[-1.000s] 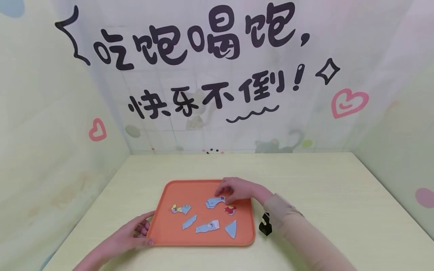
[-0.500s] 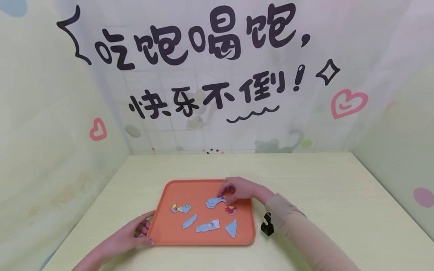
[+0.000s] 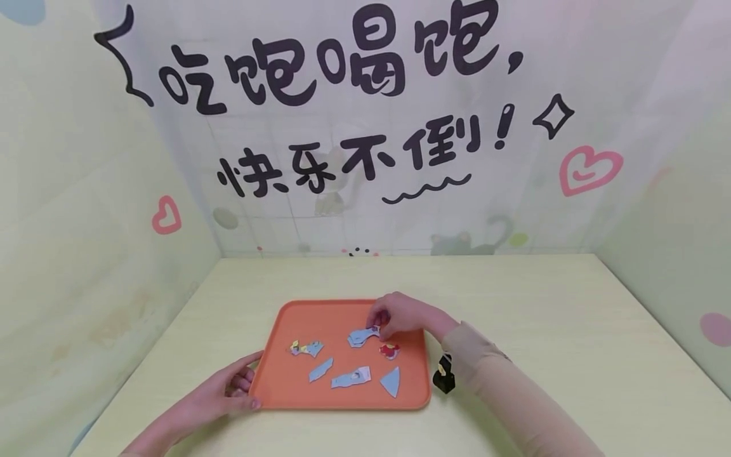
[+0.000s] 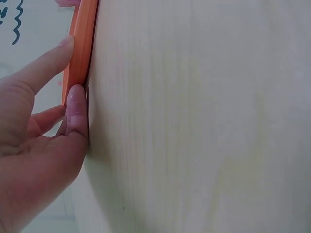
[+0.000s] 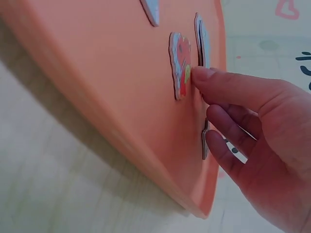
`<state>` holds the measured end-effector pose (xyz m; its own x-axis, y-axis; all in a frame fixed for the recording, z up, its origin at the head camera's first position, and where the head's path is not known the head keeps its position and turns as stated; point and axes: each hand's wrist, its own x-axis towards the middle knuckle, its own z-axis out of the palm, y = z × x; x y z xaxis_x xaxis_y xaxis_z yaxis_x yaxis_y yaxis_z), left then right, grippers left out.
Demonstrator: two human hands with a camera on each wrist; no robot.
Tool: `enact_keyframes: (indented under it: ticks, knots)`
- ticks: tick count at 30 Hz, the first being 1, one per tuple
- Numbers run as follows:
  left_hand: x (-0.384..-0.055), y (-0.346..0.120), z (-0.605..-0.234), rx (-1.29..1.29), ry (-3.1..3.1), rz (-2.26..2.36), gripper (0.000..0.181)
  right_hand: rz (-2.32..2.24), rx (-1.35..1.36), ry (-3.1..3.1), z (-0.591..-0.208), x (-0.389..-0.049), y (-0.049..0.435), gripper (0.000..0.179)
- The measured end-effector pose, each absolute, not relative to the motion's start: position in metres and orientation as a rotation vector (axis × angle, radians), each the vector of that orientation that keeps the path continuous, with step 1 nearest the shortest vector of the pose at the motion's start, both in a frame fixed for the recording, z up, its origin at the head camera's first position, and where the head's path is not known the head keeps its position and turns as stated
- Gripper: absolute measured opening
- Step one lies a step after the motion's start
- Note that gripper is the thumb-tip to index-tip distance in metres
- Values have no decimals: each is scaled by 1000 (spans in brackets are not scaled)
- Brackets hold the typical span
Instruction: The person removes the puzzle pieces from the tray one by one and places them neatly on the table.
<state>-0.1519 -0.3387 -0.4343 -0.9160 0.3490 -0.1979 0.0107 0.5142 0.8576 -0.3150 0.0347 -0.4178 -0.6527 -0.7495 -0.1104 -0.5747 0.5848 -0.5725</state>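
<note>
The left hand [image 3: 225, 384] holds the left side of the orange tray [image 3: 302, 395], with thumb and fingers against its edge. I think that is so the tray won't slide on the counter [image 3: 525, 298] when the other hand pushes on something.

The right hand [image 3: 407, 314] reaches over the tray's right side. Its thumb and fingers are curled in, pinching the end of the blue piece with a purple spot [image 3: 358, 337]. That piece lies flat in the tray, right of the middle. It may be two bits set close; I can't tell. Small, thin things seem easier to nudge with just fingertips.

The red piece [image 3: 389, 351] lies just beside the thumb. Nearer me are the blue triangle [image 3: 391, 382], the long blue piece [image 3: 348, 379] and the thin blue strip [image 3: 321, 370]. The yellow and blue piece [image 3: 308, 348] is off to the left. They lie apart, so each one is easy to see and grab. The raised rim probably stops them slipping off. A small black thing [image 3: 444, 376] sits outside, by the sleeve [image 3: 485, 355], maybe out of the way.
</note>
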Motion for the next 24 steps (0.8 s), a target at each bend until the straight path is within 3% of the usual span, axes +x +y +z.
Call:
enact_keyframes:
  ticks: [12, 24]
  knots:
    - [-143, -335, -435, 334, 2607, 1309, 83, -947, -1019, 2589, -398, -317, 52, 24]
    - [-115, -303, -433, -344, 2784, 1252, 57, -1100, -1004, 2660, -397, -320, 78, 25]
